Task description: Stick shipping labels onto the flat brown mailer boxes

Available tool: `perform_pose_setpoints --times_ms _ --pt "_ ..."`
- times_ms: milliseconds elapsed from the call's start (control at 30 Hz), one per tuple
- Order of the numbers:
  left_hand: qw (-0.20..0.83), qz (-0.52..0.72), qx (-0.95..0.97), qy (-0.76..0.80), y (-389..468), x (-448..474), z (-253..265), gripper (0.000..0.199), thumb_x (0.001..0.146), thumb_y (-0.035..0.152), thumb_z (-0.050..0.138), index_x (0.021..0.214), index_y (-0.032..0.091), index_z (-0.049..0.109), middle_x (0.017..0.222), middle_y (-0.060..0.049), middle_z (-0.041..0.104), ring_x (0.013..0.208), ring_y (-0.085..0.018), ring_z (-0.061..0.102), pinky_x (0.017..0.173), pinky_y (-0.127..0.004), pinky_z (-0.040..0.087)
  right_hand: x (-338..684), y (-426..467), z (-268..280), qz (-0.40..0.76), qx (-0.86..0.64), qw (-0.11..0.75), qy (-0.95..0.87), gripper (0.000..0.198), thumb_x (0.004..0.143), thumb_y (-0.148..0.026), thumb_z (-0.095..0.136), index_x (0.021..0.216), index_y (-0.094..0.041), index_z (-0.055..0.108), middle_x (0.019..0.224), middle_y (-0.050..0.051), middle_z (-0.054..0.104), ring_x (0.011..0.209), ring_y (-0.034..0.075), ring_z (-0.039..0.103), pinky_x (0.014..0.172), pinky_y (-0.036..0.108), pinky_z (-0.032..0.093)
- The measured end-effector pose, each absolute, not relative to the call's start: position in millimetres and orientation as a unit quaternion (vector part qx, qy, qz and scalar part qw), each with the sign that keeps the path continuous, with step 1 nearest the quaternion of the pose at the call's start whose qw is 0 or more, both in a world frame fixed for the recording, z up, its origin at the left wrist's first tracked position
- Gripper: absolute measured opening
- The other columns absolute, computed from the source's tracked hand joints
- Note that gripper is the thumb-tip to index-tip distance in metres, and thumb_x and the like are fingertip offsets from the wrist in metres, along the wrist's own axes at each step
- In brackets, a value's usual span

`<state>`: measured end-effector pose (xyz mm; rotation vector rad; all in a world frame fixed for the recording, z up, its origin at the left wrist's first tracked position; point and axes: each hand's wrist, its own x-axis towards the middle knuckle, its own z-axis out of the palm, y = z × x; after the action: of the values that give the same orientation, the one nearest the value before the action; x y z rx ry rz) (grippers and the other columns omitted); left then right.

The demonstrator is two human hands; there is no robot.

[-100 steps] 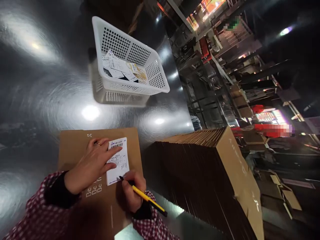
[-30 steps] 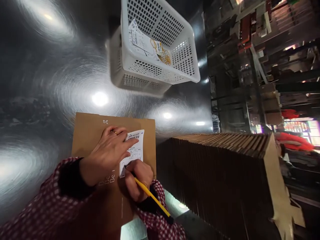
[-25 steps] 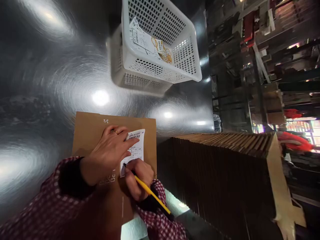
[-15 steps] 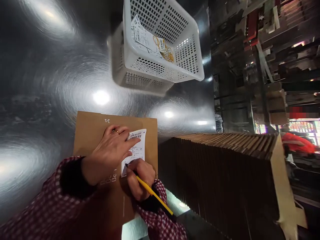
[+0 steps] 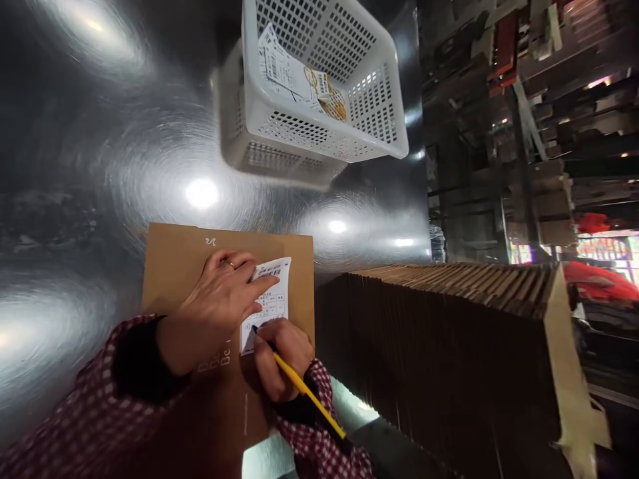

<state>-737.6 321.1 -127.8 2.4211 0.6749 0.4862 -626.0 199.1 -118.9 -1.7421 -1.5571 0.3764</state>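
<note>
A white printed slip with a barcode and a small table lies on a brown cardboard box. My left hand rests flat over the slip's left side, fingers spread and pressing it down; a ring shows on one finger. In my right hand is a yellow pen, pinched near its dark tip. That tip touches the slip's lower blank part, beside a few handwritten marks. White lettering on the box is partly hidden by my left wrist.
A white perforated plastic basket holding printed slips and yellow rubber bands stands at the back of the shiny metal table. To the right is a long row of flattened cardboard. Cluttered shelving lies beyond the table's right edge.
More handwritten marks show on the slip, and the pen tip has shifted slightly to the right. My left hand stays in place on the slip.
</note>
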Motion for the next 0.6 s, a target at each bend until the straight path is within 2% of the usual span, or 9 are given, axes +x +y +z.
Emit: perform_pose_setpoints --times_ms 233,600 --pt "0.297 0.184 0.902 0.254 321.4 -738.3 -128.2 0.034 0.083 0.015 0.059 0.115 0.026 0.058 0.103 -0.004 0.064 0.112 -0.024 0.048 0.094 -0.044 0.028 -624.7 199.2 -117.4 0.148 -0.688 0.364 -0.61 0.013 0.075 -0.01 0.048 0.066 -0.019 0.051 0.057 -0.001 0.055 0.051 0.011 0.053 0.051 0.024 0.041" --pt "0.277 0.181 0.905 0.267 320.8 -736.5 -125.7 0.035 0.08 0.014 0.063 0.112 0.025 0.06 0.095 -0.004 0.064 0.108 -0.026 0.051 0.093 -0.044 0.029 -625.1 200.2 -121.3 0.151 -0.662 0.406 -0.612 0.012 0.072 -0.009 0.048 0.066 -0.019 0.05 0.056 -0.001 0.055 0.05 0.011 0.052 0.049 0.024 0.039"
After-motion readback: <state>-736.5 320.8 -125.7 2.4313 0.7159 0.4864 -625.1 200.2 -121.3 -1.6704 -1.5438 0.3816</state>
